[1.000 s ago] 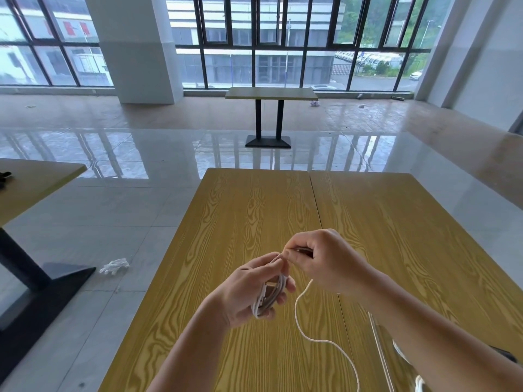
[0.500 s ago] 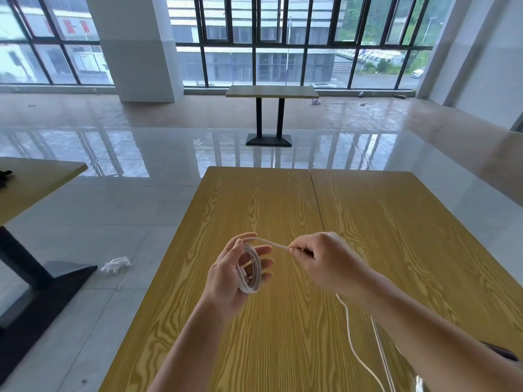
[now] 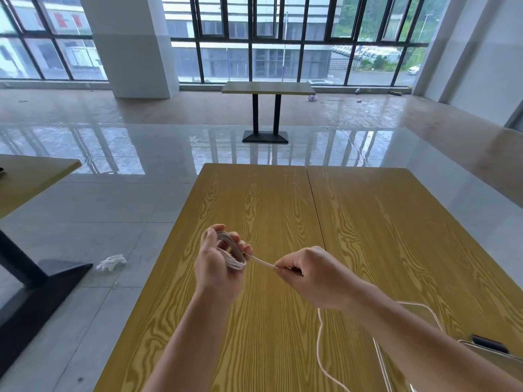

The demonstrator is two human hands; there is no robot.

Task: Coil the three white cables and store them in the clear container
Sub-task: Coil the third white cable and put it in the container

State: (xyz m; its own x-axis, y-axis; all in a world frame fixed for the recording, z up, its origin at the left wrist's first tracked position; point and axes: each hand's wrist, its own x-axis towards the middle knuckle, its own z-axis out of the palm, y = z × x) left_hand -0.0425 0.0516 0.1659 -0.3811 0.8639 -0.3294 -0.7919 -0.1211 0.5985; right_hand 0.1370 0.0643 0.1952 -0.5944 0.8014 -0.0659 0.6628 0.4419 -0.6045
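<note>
From the head view, the left hand (image 3: pixel 219 263) grips a bundle of thin white cable loops (image 3: pixel 232 251) above the yellow wood-grain surface (image 3: pixel 382 222) while the right hand (image 3: pixel 312 274) pinches the trailing strand, which could snag on the clear plastic container (image 3: pixel 418 312) at near right, or slack loops could spring loose.

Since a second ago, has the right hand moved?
Yes. The right hand shifted rightward, across the table seam, away from the left hand.

Bare office/canteen hall, wood tables (image 3: pixel 368 222), tile floor (image 3: pixel 113 199), big windows (image 3: pixel 283 38) (unfurnished)
</note>
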